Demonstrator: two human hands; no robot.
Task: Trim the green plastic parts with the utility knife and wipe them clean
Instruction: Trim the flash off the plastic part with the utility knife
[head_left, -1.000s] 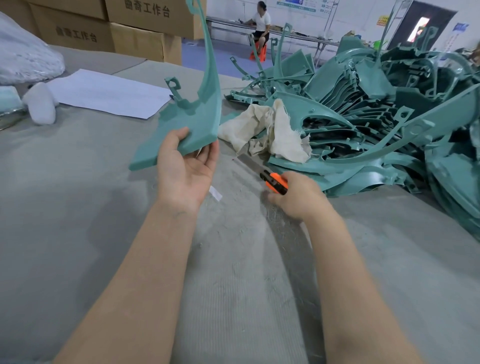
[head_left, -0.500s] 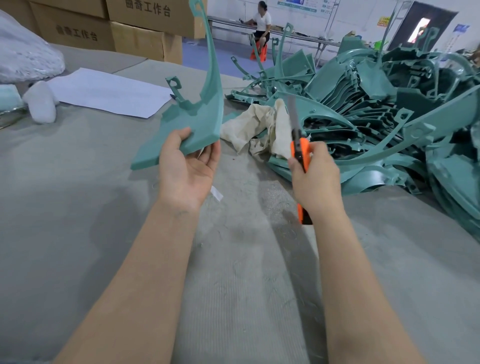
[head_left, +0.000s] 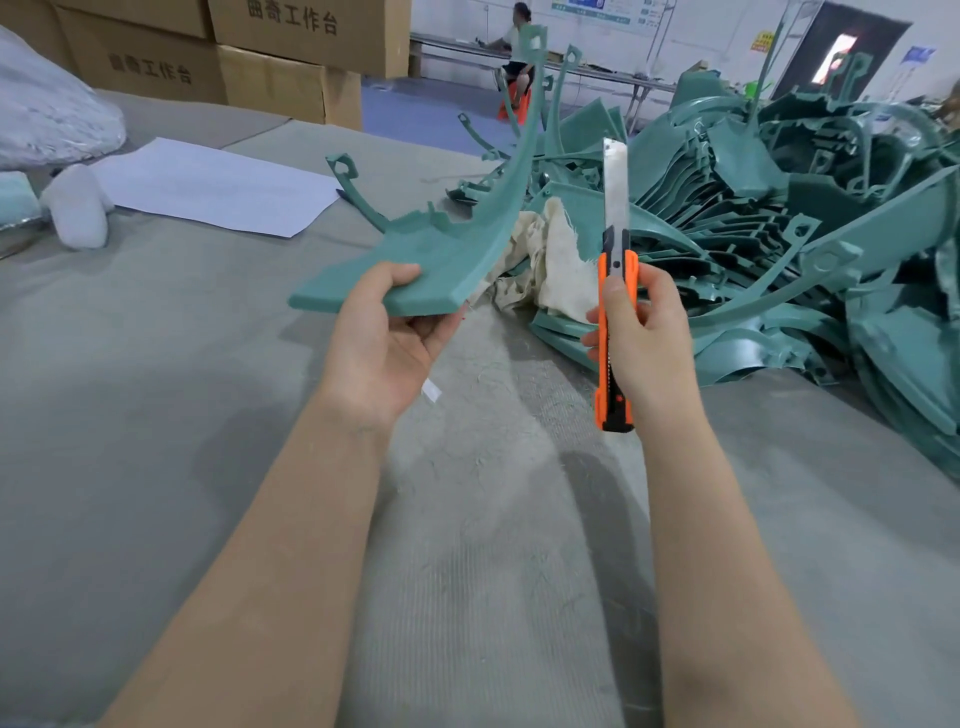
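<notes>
A grey felt table carries a heap of green plastic parts on its right. Above it the left hand grips the flat end of one curved green part, thumb on top, fingers beneath. A cream cloth lies against the heap's near edge, and the right hand is wrapped round the upright orange utility knife, blade extended.

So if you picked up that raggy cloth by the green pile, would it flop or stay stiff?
Probably floppy: the cloth lies crumpled in soft folds against the green pile. Likely light too; its frayed edges look thin. It probably wouldn't roll, being bunched.
</notes>
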